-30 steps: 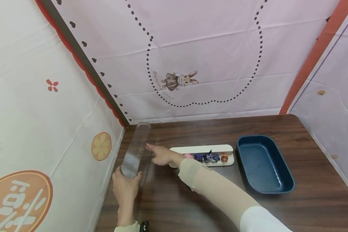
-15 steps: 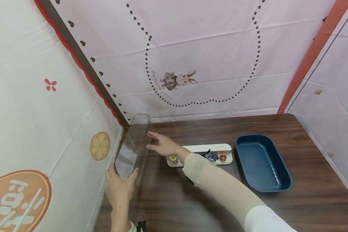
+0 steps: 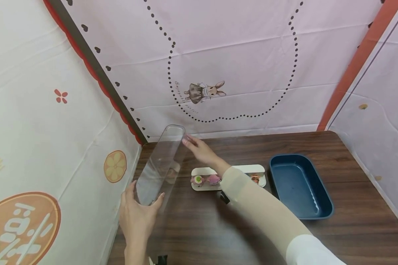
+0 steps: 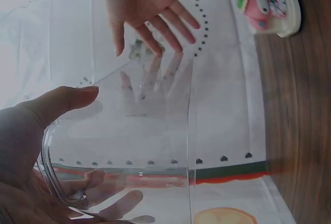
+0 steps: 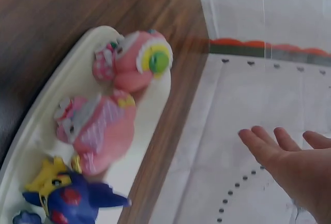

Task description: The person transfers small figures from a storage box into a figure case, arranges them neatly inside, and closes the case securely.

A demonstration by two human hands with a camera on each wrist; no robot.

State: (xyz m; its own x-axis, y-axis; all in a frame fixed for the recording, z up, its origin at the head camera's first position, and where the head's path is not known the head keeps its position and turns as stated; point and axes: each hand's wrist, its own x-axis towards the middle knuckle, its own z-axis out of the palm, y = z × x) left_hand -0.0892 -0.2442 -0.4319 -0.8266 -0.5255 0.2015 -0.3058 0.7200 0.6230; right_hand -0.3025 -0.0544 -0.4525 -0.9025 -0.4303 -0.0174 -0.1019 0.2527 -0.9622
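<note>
My left hand (image 3: pixel 137 217) grips the near end of a long clear plastic cover (image 3: pixel 160 162), thumb on one side and fingers on the other. The cover is tilted, its far end raised. At that far end is my right hand (image 3: pixel 202 151), its fingers straight; in the left wrist view they are spread, and whether they touch the plastic I cannot tell. Below the right forearm lies a long white tray (image 3: pixel 252 168) with small toy figures. Pink figurines (image 5: pixel 106 131) and a blue one with yellow (image 5: pixel 72 200) show in the right wrist view; the sleeve hides some in the head view.
A dark blue rectangular bin (image 3: pixel 298 187) stands right of the tray on the brown wooden table (image 3: pixel 192 228). Printed cloth walls (image 3: pixel 245 66) enclose the table's back and sides. The cover is close to the left wall.
The cover's far end has risen and swung to the right, with my left hand still on its near end. My right hand has moved up and right to the far end.
</note>
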